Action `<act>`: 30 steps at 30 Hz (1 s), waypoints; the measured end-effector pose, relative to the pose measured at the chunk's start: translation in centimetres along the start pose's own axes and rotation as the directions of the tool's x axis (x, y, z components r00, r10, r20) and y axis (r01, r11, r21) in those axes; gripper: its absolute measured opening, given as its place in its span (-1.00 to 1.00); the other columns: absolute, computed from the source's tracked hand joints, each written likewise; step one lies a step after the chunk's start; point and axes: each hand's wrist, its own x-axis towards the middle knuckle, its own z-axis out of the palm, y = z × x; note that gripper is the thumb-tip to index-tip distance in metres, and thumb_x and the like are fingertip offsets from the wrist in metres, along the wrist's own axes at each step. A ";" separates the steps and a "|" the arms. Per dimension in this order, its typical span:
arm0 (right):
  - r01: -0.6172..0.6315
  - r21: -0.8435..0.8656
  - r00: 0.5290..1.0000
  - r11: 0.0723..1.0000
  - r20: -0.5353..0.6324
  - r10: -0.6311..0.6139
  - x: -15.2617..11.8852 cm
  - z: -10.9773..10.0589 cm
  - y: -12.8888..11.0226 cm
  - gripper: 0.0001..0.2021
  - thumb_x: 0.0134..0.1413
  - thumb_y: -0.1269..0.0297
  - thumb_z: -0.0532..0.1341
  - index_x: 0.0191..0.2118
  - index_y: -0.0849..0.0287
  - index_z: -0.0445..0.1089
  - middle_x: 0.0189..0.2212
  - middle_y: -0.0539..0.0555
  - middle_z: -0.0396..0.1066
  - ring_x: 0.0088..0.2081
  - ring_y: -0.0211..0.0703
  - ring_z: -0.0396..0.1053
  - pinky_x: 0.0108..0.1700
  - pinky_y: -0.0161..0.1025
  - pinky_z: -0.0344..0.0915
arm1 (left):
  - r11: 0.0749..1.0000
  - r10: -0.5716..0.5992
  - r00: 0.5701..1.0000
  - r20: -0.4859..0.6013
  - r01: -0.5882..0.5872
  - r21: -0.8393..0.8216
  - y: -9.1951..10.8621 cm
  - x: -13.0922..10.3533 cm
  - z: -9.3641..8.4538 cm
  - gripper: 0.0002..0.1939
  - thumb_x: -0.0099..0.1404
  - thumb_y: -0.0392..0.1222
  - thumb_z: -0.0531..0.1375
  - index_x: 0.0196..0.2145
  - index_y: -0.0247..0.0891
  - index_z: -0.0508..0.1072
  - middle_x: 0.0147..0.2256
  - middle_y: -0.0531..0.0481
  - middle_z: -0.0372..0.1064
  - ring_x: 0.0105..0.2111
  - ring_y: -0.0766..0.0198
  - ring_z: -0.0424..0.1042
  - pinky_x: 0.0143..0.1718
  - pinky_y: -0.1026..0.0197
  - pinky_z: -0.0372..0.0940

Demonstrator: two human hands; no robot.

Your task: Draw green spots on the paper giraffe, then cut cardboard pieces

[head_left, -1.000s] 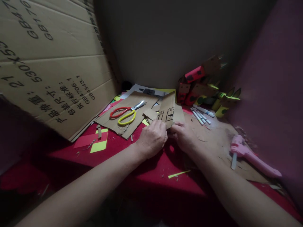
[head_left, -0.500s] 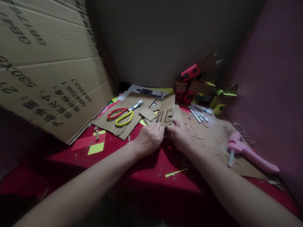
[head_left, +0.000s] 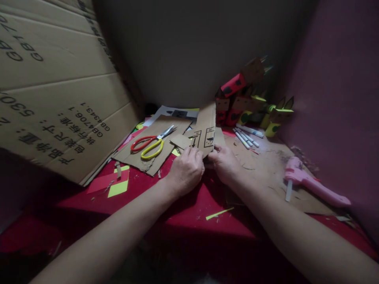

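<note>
Between my two hands is a long cardboard piece [head_left: 206,118] with black printed symbols, tilted up away from me. My left hand [head_left: 188,167] is closed on its near left edge, the fingertips partly hidden. Close beside it, my right hand [head_left: 226,163] pinches the near right corner with thumb and fingers. Scissors [head_left: 152,144] with one red and one yellow handle lie on a flat cardboard sheet [head_left: 139,159] to the left. A small cardboard scrap [head_left: 180,141] sits just behind my left hand.
A big printed carton [head_left: 68,90] leans at the left. On the right, a pink glue gun [head_left: 314,183] and several markers [head_left: 247,138] rest on a cardboard mat [head_left: 266,165]. Red and yellow paper figures [head_left: 233,106] stand at the back. Paper strips lie on the red cloth [head_left: 189,221].
The cardboard piece now tilts up higher, showing more of its printed face. Both hands keep their hold near the same place. The camera view has shifted slightly.
</note>
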 end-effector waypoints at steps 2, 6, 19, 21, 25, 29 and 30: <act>0.018 0.001 1.000 1.000 -0.011 -0.018 0.0 0.0 0.2 -0.73 -0.43 0.53 0.11 -0.43 0.18 0.36 -0.50 -0.03 0.48 -0.40 -0.14 0.45 -0.29 -0.18 0.42 | 0.998 0.008 0.999 -0.037 -0.005 0.058 0.4 -0.1 0.1 -0.90 0.22 -0.41 0.06 -0.38 -0.39 0.37 -0.35 -0.22 0.41 -0.32 0.07 0.38 -0.32 0.12 0.35; 0.095 0.001 0.995 0.995 -0.018 -0.095 -0.4 0.4 0.8 -0.73 -0.36 0.52 0.14 -0.39 0.15 0.35 -0.51 -0.09 0.43 -0.44 -0.23 0.39 -0.31 -0.26 0.36 | 0.993 0.052 0.991 -0.120 -0.039 0.112 0.3 -0.1 0.1 -0.81 0.24 -0.47 -0.01 -0.45 -0.32 0.31 -0.46 -0.15 0.38 -0.45 0.13 0.37 -0.47 0.17 0.30; -0.017 0.036 0.997 0.999 0.069 0.014 0.0 0.2 0.5 -0.72 -0.42 0.53 0.11 -0.42 0.14 0.30 -0.51 -0.08 0.42 -0.41 -0.17 0.43 -0.30 -0.16 0.43 | 0.984 0.180 0.983 -0.044 -0.179 0.025 -1.5 0.2 -0.3 -0.77 0.33 -0.43 -0.09 -0.39 -0.32 0.29 -0.46 -0.10 0.33 -0.47 0.20 0.32 -0.45 0.20 0.26; -0.041 0.044 0.996 0.998 0.079 0.037 0.0 0.2 0.4 -0.73 -0.44 0.53 0.11 -0.45 0.15 0.30 -0.54 -0.08 0.41 -0.44 -0.17 0.42 -0.35 -0.18 0.43 | 0.984 0.180 0.983 -0.018 -0.180 -0.002 -1.6 0.3 -0.3 -0.77 0.34 -0.41 -0.10 -0.39 -0.33 0.30 -0.46 -0.10 0.34 -0.45 0.20 0.33 -0.41 0.20 0.27; 0.004 0.018 0.999 1.000 0.040 -0.005 0.2 0.2 0.5 -0.79 -0.44 0.52 0.11 -0.51 0.18 0.33 -0.63 -0.08 0.38 -0.53 -0.23 0.36 -0.49 -0.31 0.34 | 0.999 0.037 0.999 0.015 -0.037 0.012 -0.6 0.4 -0.4 -0.81 0.33 -0.34 -0.03 -0.40 -0.33 0.32 -0.46 -0.11 0.34 -0.42 0.15 0.35 -0.41 0.17 0.28; 0.035 0.016 0.999 0.999 0.002 -0.035 0.2 0.3 0.4 -0.76 -0.43 0.51 0.10 -0.47 0.17 0.35 -0.56 -0.05 0.44 -0.44 -0.16 0.42 -0.40 -0.26 0.37 | 0.995 -0.054 0.997 0.060 0.049 0.082 0.5 0.3 -0.3 -0.85 0.28 -0.39 -0.01 -0.39 -0.34 0.32 -0.44 -0.15 0.34 -0.43 0.10 0.36 -0.46 0.16 0.28; 0.052 0.018 0.999 0.998 0.007 -0.052 0.1 0.3 0.4 -0.75 -0.43 0.51 0.10 -0.45 0.17 0.35 -0.53 -0.04 0.46 -0.40 -0.13 0.44 -0.34 -0.22 0.39 | 0.994 -0.038 0.998 0.059 0.032 0.104 0.5 0.2 -0.3 -0.83 0.28 -0.43 -0.03 -0.40 -0.33 0.31 -0.45 -0.15 0.34 -0.44 0.11 0.35 -0.46 0.16 0.28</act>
